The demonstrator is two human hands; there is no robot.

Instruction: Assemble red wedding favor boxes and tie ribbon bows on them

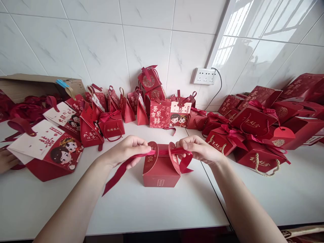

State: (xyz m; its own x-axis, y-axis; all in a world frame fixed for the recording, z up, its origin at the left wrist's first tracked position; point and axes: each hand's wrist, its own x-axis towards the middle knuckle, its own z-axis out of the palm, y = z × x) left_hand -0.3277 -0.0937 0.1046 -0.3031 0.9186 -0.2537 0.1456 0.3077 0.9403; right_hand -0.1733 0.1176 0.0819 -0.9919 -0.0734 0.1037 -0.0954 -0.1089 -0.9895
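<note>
A small red gift box stands upright on the white table in front of me, its two curved flaps raised at the left and right. A dark red ribbon runs across the top through both flaps. At the left flap, my left hand pinches the ribbon between thumb and fingers, and a long tail hangs down from it. My right hand is closed on the ribbon beside the right flap, with a shorter end hanging below. Some of the right fingers are hidden behind the ribbon and flap.
Finished-looking red boxes with bows crowd the right side. More red bags and boxes line the tiled wall. At left are a large printed box, a cardboard carton holding red ribbon, and another person's hand. A power socket is on the wall.
</note>
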